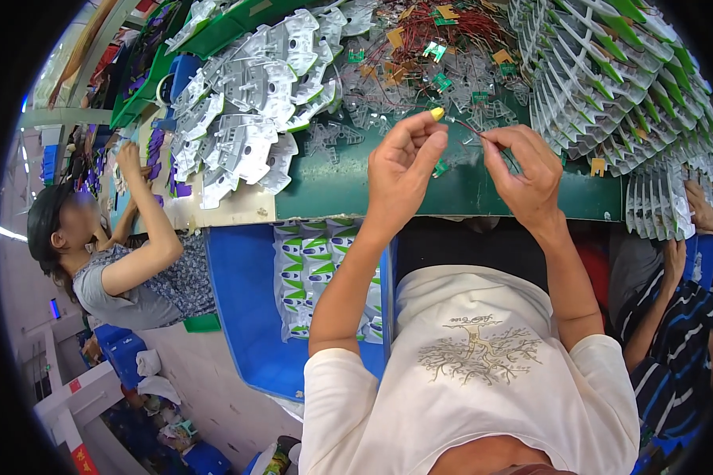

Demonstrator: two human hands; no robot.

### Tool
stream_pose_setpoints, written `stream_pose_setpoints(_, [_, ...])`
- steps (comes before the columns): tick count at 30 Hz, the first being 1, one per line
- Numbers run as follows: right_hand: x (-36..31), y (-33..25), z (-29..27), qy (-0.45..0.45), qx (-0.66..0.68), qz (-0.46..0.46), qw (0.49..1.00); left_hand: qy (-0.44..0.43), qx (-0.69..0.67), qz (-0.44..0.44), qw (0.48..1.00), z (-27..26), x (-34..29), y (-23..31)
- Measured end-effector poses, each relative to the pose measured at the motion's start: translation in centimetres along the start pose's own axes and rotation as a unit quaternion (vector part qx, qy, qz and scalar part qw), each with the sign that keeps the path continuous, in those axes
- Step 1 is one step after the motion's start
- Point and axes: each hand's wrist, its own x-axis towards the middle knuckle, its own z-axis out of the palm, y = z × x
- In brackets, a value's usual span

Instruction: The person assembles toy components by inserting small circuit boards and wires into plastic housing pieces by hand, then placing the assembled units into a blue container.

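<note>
My left hand is raised over the near edge of the green table, fingers curled and thumb up. A small yellow piece sits at its index fingertip; whether it is worn or held I cannot make out. To its right, my right hand pinches a thin dark red wire between thumb and index finger. The wire's free part points toward the yellow tip. Beyond both hands lie small green circuit boards, orange-brown pieces and a tangle of red wires.
Clear plastic housings with green edges pile up on the left, and tall stacks of them stand on the right. Below the table edge is a blue bin beside bagged green-and-white parts. Co-workers sit at left and right.
</note>
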Motion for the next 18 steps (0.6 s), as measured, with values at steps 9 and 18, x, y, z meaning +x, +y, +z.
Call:
stream_pose_setpoints(9, [-0.9,0.0,0.1,-0.057,0.078,0.063,0.993,0.019,0.024,0.019,0.999,-0.2,0.2,-0.9])
stream_pose_setpoints(18, [1.8,-1.3,1.2,-0.115,0.147,0.145,0.972,0.053,0.027,0.004,0.998,0.0,0.6,0.4])
